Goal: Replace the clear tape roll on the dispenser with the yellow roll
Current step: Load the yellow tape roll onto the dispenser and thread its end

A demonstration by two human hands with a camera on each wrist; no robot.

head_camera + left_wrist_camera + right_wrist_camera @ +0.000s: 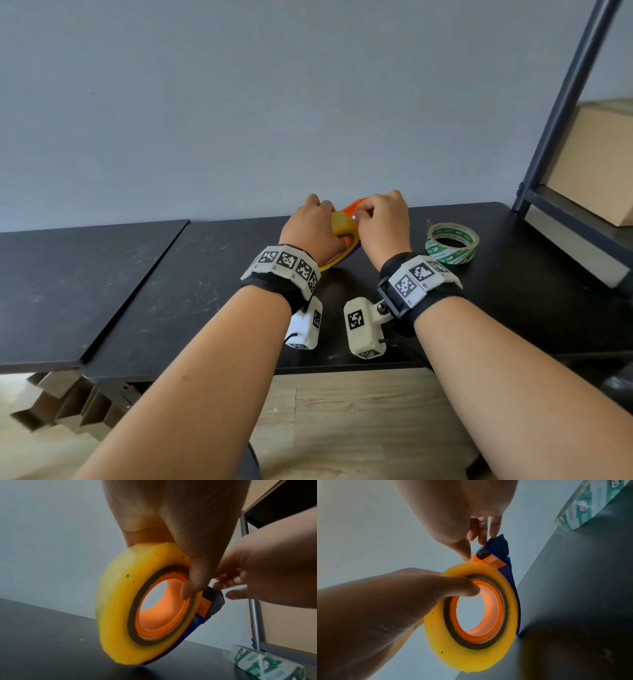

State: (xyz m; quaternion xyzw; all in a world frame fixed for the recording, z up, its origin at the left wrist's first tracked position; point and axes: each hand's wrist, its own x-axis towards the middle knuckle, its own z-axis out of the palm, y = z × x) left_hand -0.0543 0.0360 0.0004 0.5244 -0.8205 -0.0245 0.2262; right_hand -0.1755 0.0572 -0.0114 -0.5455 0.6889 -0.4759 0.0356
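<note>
I hold the yellow roll (120, 601) on the dispenser (212, 601) with my left hand (313, 229), thumb hooked in the core to steady it. My right hand (383, 222) pinches at the blade end, probably threading tape. The clear roll (451, 242) lies aside on the table (171, 291).

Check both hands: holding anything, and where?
Left hand grips the yellow tape roll at its top, thumb on its side face. Right hand pinches at the dispenser tip; exactly what, unclear.

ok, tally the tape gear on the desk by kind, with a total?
Yellow tape roll, mounted on dispenser: 1
Clear tape roll with green-printed core, lying flat: 1
Blue and orange plastic tape dispenser: 1
Total: 3
</note>
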